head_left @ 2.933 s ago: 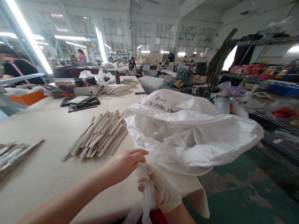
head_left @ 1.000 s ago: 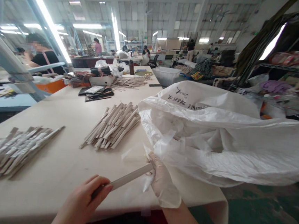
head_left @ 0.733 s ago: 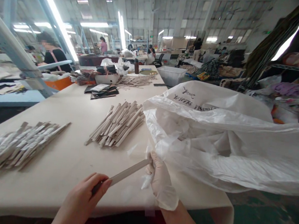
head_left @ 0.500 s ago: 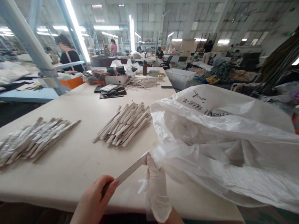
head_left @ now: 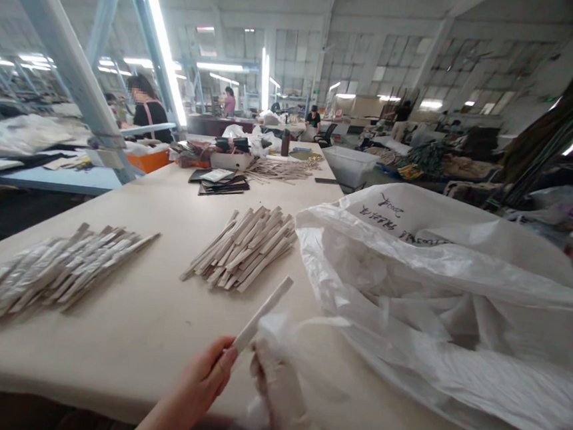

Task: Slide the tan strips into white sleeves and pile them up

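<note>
My left hand (head_left: pixel 208 372) is closed around the lower end of a flat, pale grey-beige strip (head_left: pixel 264 313), which points up and away to the right. Beside it, my right hand (head_left: pixel 283 395) wears a thin white glove, its fingers curled on a wisp of translucent white plastic film (head_left: pixel 279 331); motion blurs the film. More of the film hangs below the fingers. A loose pile of similar strips (head_left: pixel 246 248) lies ahead on the cloth-covered table (head_left: pixel 153 357). To the left is a second row of strips (head_left: pixel 56 268), with shiny clear wrapping around their middles.
A large white plastic bag (head_left: pixel 436 275) with handwriting spreads over the table's right side. Farther back are dark flat pieces (head_left: pixel 220 181), a brown bottle (head_left: pixel 285 142) and a clear bin (head_left: pixel 350 164). A slanted metal post (head_left: pixel 73 69) rises at left. People work in the background.
My right hand has left the strip's far end and come down close to my left hand, with plastic film trailing. The strip now stands steeper, held by my left hand. The view shifted slightly.
</note>
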Action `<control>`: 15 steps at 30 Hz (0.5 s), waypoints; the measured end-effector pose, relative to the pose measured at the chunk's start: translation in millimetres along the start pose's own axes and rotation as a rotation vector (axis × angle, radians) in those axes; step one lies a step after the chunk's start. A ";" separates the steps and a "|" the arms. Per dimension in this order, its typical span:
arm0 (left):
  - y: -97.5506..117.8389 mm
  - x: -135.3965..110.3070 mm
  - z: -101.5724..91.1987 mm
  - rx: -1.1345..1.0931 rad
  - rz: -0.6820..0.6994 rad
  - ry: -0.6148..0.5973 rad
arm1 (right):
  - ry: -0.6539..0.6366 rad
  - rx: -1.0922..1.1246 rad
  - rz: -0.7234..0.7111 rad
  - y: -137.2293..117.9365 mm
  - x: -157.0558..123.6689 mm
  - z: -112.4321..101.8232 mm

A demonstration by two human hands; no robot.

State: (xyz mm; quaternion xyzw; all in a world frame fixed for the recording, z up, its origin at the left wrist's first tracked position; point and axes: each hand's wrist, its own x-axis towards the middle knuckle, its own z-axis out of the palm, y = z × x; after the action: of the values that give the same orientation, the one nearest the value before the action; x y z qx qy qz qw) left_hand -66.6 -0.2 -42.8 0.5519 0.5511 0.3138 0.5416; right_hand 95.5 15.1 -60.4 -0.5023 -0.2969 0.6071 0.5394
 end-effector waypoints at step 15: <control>0.9 12.4 8.4 0.561 0.028 -0.048 | 0.105 0.454 0.144 4.2 13.2 5.6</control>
State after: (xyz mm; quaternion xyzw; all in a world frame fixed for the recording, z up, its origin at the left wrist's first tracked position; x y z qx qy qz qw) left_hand -56.0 9.6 -46.9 0.6949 0.5957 0.1433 0.3764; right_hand 90.0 27.7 -66.3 -0.4191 -0.0879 0.6681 0.6085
